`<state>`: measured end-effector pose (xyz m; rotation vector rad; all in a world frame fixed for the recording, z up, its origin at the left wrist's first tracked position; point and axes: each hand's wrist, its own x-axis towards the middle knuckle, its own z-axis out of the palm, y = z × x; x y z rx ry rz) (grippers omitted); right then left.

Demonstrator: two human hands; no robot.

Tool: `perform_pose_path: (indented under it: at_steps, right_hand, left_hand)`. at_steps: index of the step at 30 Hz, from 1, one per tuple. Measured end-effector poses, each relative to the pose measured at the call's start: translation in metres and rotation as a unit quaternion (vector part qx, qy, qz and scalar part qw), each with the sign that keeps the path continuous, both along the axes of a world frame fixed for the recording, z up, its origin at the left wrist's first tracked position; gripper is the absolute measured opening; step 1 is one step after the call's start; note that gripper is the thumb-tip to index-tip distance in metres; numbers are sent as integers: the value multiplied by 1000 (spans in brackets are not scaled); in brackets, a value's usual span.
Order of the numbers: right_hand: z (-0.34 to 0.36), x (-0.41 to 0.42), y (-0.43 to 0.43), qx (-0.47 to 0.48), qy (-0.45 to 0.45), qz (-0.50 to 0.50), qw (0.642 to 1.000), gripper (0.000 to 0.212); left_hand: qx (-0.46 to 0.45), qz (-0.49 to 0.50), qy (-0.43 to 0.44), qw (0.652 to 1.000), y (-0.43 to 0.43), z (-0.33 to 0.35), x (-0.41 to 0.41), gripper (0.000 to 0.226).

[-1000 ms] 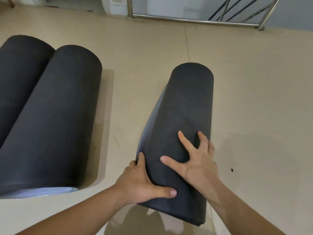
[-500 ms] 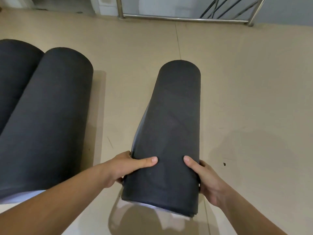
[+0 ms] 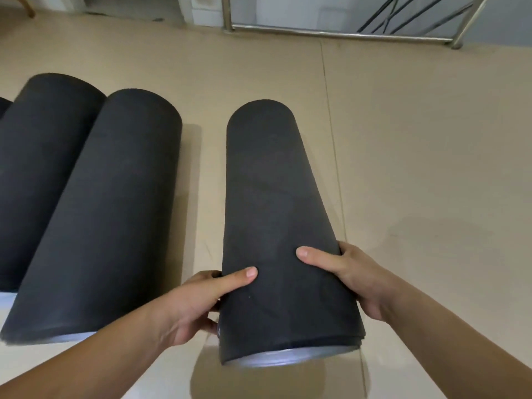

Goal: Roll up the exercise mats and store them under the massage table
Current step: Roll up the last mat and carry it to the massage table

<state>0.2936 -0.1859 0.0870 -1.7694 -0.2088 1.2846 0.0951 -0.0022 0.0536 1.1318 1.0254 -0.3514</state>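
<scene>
**Item 1, rolled mat** [image 3: 276, 226]: dark, with a pale lining showing at the near end. It lies lengthwise away from me, to the right of the finished rolls and apart from them. The near end looks raised off the floor [image 3: 431, 168], with a shadow under it. I cannot tell whether the far end rests on the floor.

**Item 2, left grip** [image 3: 195, 300]: clamped on the roll's left side close to the near end. The thumb [image 3: 239, 276] lies across the top and the fingers are hidden underneath.

**Item 3, right grip** [image 3: 354, 275]: clamped on the right side a little farther up, with the thumb [image 3: 313, 254] on top.

**Item 4, finished rolls:** the nearer roll [image 3: 109, 211] and the farther roll [image 3: 49, 156] lie side by side and touching, at left.

**Item 5, metal rail** [image 3: 345, 34]: runs along the far edge of the floor. I see no massage table that I can be sure of.

**Risks, as I judge them:**
- Both grips sit at one end, so the far end may sag or drag when I lift.
- Nothing ties the roll. Slack pressure could let the outer layer spring loose, and the layers at the near end look slightly uneven.
- A swing to the left could knock the nearer roll and set it rolling.
</scene>
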Motion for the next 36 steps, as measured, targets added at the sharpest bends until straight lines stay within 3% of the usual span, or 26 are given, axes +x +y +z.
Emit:
perform_pose_path:
  at_steps: [3,7,14,19,29,31,34,36]
  right_hand:
    - [62,-1,22,-14,13,19,1000,67]
    - [184,-2,45,-35,10,48,998,80]
    - [449,-2,113,-88,18,75,993,82]
    - [590,28,160,-105,26,95,990,80]
    - [709,193,272,-124,19,193,973,90]
    - [722,212,308,-136,12,214,967,91]
    - [728,232,374,-136,13,251,958,97]
    - [726,245,425,-133,7,268,954,97]
  left_hand:
    - [-14,33,-1,999,11,63,-10,89]
    - [-39,63,-8,997,24,181,-26,81]
    - [-54,108,2,993,71,437,-41,102]
    - [-75,146,21,986,94,576,-12,92]
    - [-91,265,28,959,152,686,134,108]
    - [-80,284,32,955,180,703,152,99]
    - [-85,314,17,945,234,724,171,64]
    - [-89,333,17,939,274,721,182,65]
